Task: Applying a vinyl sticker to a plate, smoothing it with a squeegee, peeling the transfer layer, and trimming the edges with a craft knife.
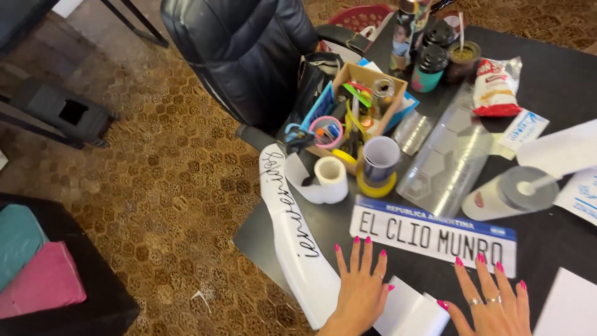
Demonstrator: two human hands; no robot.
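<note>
Head view: left hand (362,287) and right hand (492,305), fingers spread, empty, pressing flat at six o'clock on dark bench (559,74), steadying white sheet (407,311) below plate-style sign (433,235).

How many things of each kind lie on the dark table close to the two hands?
White paper banner with handwriting: 1
Plate-shaped sign, white with a blue top strip: 1
Roll of white tape: 1
Roll of yellow tape: 1
Clear plastic cup lying on its side: 1
Total: 5

The left hand rests on white paper; the right hand lies flat below the sign.
</note>
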